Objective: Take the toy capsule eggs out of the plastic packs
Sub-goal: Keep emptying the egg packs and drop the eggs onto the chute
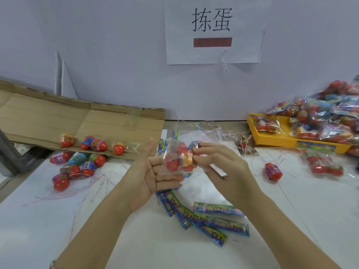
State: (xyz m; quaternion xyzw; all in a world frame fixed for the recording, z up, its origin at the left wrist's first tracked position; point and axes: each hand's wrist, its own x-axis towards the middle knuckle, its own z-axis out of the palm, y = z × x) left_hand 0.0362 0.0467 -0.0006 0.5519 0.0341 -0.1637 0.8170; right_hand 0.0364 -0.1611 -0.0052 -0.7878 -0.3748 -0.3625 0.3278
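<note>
1. Forearms of mine reach out over the bench (291,220), above a fan of printed header strips (209,220). The strips look slick, and an egg dropped onto them could skid away.
2. My left grip (149,171) cradles the plastic pack (175,162) on bent fingers with the thumb standing clear. Nothing clamps the pack from above, so a hard tug could flip it out of my palm.
3. My right grip (219,164) pinches the film at the pack's upper right edge. The toy capsule eggs (172,166) are inside, red ends showing. Thin film may rip all at once and spill them together.
4. Freed eggs (77,164) lie to my left, by the cardboard (77,121). They are rounded, so a careless toss could send them rolling toward that side's edge.
5. Film shreds (211,131) litter the far bench and could snag my fingers. The heap of full packs (330,117) on the yellow tray (272,136) looks ready to slide.
</note>
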